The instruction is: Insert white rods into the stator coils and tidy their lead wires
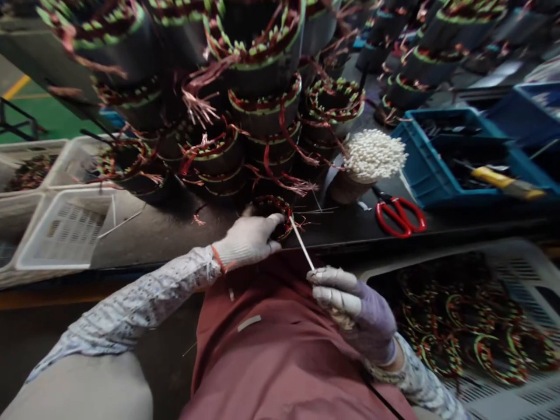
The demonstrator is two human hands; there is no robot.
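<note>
My left hand (pixel 251 236), in a white knit glove, grips the near left rim of a small wound stator (pixel 286 227) at the table's front edge. The stator has red and copper windings, and my fingers cover part of it. My right hand (pixel 356 309), in a white and purple glove, is closed on the lower end of a thin white cord (pixel 301 242). Straight and slanted, the cord runs up to the stator's right side. Red-handled scissors (pixel 400 216) lie on the dark table right of the stator.
Stacked wound stators (pixel 262 116) with loose copper leads crowd the table behind. A bundle of white cords (pixel 375 154) stands upright beside a blue bin (pixel 437 175) of tools. White baskets (pixel 65 227) sit at left. A white crate (pixel 525 274) of wound rings is at lower right.
</note>
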